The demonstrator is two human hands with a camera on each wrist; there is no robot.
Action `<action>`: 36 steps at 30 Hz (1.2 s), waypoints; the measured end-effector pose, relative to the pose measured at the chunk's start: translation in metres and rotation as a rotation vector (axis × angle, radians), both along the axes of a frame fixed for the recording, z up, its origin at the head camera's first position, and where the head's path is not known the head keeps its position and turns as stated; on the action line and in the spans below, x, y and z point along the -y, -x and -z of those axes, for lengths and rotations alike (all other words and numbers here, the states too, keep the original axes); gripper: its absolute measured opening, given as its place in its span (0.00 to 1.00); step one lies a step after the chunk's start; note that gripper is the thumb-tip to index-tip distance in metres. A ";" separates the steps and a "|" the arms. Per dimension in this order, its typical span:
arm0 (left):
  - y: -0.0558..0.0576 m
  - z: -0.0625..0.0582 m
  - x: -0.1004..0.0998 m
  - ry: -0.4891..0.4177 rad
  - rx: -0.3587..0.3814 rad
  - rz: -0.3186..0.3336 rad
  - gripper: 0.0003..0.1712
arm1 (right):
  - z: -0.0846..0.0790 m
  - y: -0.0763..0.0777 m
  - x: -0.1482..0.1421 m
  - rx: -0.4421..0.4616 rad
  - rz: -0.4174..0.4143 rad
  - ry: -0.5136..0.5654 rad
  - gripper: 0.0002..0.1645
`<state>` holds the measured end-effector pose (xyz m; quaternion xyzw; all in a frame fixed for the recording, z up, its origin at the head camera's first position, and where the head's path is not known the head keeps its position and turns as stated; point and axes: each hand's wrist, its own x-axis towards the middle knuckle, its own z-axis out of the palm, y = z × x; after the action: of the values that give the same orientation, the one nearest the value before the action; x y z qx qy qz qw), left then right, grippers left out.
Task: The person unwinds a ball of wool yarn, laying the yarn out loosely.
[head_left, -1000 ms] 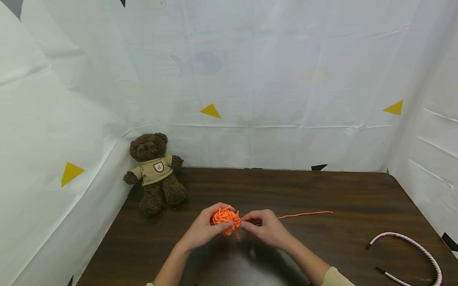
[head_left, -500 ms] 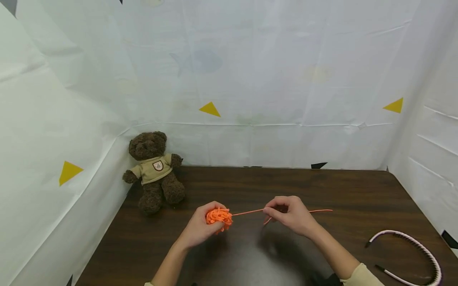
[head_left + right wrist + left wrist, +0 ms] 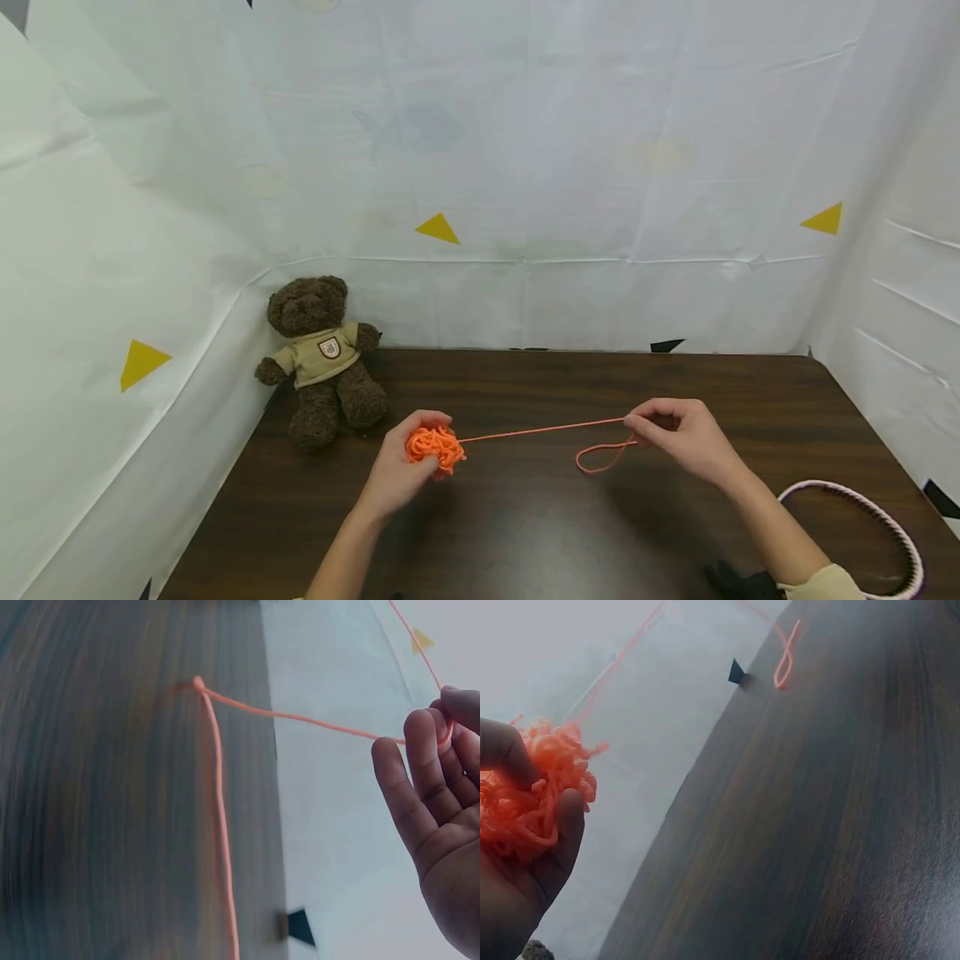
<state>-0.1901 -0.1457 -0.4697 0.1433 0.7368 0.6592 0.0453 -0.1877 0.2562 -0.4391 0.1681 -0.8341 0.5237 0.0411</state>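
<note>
A loose ball of orange yarn (image 3: 435, 446) is gripped in my left hand (image 3: 397, 467), thumb on the near side and fingers around the far side. From the ball a strand of yarn (image 3: 540, 430) runs straight to my right hand (image 3: 686, 433), which pinches it between thumb and fingertips. Past that pinch, a slack loop (image 3: 592, 467) hangs down to the left. In the left wrist view the tangled ball (image 3: 532, 802) fills the palm. The right wrist view shows the yarn's tail (image 3: 221, 802) trailing from the fingers over the dark wood.
A brown teddy bear (image 3: 318, 367) in a tan shirt leans at the table's back left corner. A curved white cord-like band (image 3: 892, 521) lies at the right, partly behind the right forearm. White sheeting (image 3: 540, 167) walls the dark wooden table (image 3: 510, 375).
My right hand has moved right, away from the ball, drawing out a long strand. The left hand has shifted slightly left with the ball.
</note>
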 end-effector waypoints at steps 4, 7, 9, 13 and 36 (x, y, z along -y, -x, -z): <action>0.001 -0.002 0.003 -0.004 -0.023 -0.015 0.28 | 0.000 -0.003 -0.024 -0.010 0.068 -0.012 0.08; 0.002 -0.001 0.005 -0.034 -0.022 -0.022 0.26 | 0.001 -0.006 -0.040 -0.006 0.119 -0.033 0.09; 0.002 -0.001 0.006 -0.045 -0.018 -0.031 0.26 | 0.001 -0.008 -0.049 0.008 0.162 -0.055 0.11; 0.002 -0.001 0.008 -0.043 -0.007 -0.068 0.26 | 0.001 -0.010 -0.067 0.052 0.294 -0.105 0.16; 0.001 -0.006 0.012 -0.012 0.000 -0.136 0.22 | 0.064 -0.008 -0.109 0.317 0.459 -0.537 0.20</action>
<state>-0.1916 -0.1574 -0.4641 0.0929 0.7410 0.6651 -0.0005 -0.1796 0.3655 -0.5030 -0.1011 -0.9535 0.2834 -0.0178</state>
